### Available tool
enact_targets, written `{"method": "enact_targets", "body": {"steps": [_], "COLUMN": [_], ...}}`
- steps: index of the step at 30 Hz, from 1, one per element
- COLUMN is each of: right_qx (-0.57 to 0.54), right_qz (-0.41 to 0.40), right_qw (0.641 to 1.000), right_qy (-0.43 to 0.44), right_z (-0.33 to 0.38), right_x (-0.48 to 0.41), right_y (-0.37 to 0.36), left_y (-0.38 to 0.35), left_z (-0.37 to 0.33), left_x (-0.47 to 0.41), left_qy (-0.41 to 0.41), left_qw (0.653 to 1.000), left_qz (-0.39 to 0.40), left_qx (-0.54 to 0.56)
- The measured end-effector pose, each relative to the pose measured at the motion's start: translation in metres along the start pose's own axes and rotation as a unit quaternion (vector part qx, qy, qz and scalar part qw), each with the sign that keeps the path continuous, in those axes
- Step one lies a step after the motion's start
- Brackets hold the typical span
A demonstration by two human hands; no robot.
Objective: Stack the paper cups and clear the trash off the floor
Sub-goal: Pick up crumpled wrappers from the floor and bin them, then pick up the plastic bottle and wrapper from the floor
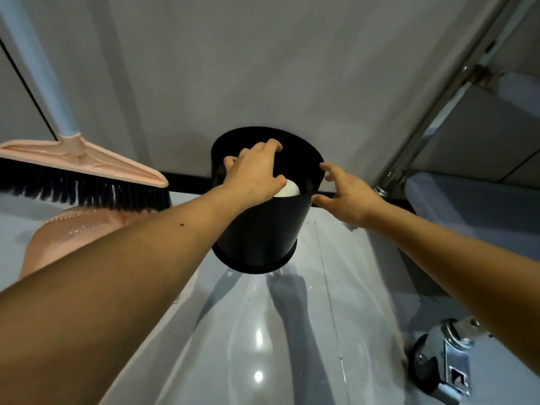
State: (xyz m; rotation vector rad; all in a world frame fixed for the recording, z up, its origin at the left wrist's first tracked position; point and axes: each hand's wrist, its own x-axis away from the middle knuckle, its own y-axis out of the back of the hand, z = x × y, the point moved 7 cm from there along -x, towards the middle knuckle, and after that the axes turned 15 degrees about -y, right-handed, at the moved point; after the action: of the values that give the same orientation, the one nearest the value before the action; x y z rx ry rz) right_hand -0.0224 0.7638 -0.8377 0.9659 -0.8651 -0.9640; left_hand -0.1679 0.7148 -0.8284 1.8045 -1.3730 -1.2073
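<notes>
Over black bin [263, 229], we reached with both hands. Left hand [254, 173] nearer, directly above bin mouth, fingers curled round white paper cup [287, 189]. Cup seemingly lay sideways, end toward bin's right rim. Right hand [347, 197] at that rim, fingers spread, holding nothing; contact with rim unclear. Broom [81, 171] stood left of bin.

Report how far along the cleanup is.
Done: cannot tell from here. In hand: the left hand holds a white ribbed item at the black bin's mouth; the right hand hovers open by the rim. Left: drop it; the broom and dustpan stand untouched.
</notes>
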Motion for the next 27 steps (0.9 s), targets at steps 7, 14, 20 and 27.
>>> {"method": "enact_targets", "body": {"steps": [7,14,20,27], "right_qx": [0.051,0.065,0.032,0.058], "right_qz": [0.063,0.054,0.087,0.057], "right_qw": [0.992,0.975,0.977,0.965], "right_qy": [-0.094,-0.206,-0.19,-0.251], "right_z": [-0.113,-0.223,-0.278,-0.381], "right_x": [0.049,0.121,0.169,0.256], "right_y": [-0.014,0.004,0.002,0.047], "left_y": [-0.065,-0.15,-0.165,-0.196], "left_z": [-0.098,-0.202,-0.262,-0.381], "left_x": [-0.007,0.03,0.051,0.07], "left_qy": [-0.169,-0.274,-0.317,-0.36], "left_qw": [0.981,0.924,0.896,0.879], "left_qz": [0.09,0.241,0.3,0.311], "left_qx": [-0.027,0.112,0.079,0.03]}}
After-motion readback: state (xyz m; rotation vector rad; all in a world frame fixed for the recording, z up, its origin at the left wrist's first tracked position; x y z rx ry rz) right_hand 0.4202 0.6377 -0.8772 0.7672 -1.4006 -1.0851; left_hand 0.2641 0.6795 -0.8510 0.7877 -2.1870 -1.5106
